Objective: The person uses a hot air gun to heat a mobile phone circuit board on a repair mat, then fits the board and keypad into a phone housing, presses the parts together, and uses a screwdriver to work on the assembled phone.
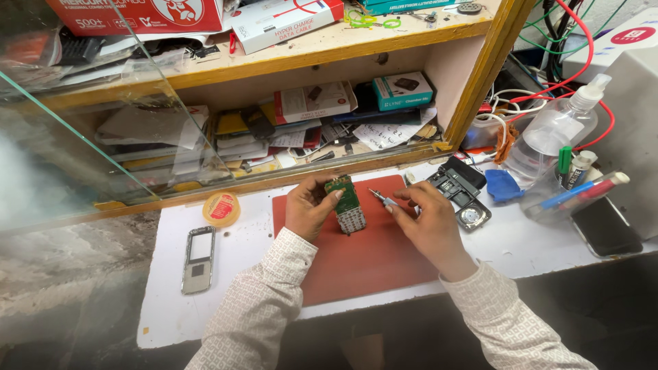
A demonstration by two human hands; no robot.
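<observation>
- Two patterned sleeves reach in from the bottom edge over a white desk (pixel 205 301).
- A red mat (pixel 363 264) lies on the desk under both hands.
- The left hand (pixel 310 207) grasps a green circuit board (pixel 346 203) with a keypad, held upright above the mat.
- The right hand (pixel 428 220) pinches a small screwdriver (pixel 385 199), tip pointing toward the board.
- A silver phone frame (pixel 199 259) lies left of the mat; a yellow tape roll (pixel 221 209) sits beyond it.
- Black phone parts (pixel 458 185) and a clear spray bottle (pixel 552 133) stand to the right.
- Farthest, a wooden shelf (pixel 301 58) holds boxes and papers.
</observation>
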